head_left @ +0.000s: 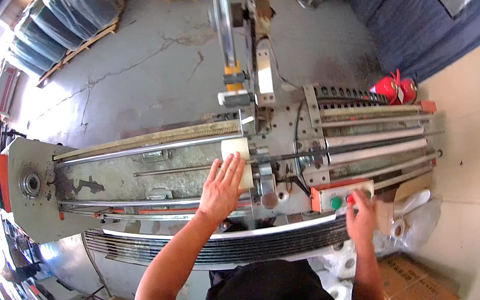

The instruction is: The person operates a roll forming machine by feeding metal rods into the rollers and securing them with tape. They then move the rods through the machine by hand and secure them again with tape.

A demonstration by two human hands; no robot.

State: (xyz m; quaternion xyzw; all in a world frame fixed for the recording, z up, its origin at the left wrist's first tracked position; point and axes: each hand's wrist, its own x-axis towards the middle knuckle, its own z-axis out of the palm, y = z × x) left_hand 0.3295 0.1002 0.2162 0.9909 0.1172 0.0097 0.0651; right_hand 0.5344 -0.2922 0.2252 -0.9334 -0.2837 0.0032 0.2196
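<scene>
My left hand [221, 187] lies with straight fingers on a cream-coloured block or short roll [234, 146], beside the metal carriage [281, 127] of a long machine. It presses flat on top rather than gripping. A thin rod [187, 168] runs lengthwise along the machine bed at the cream piece. At the right, my right hand [362, 220] reaches over a small control box [324, 198], fingertips at its red button [350, 199]. The thumb stands apart, and nothing shows in that hand. A green button [336, 203] sits just left of it.
Black slats or strips [253, 245] lie along the machine's near side. Clear-wrapped rolls [412, 218] and a cardboard box [417, 278] are at the lower right. An upright wheel [224, 23] rises behind the carriage. Red fire extinguishers [394, 89] stand by the right wall.
</scene>
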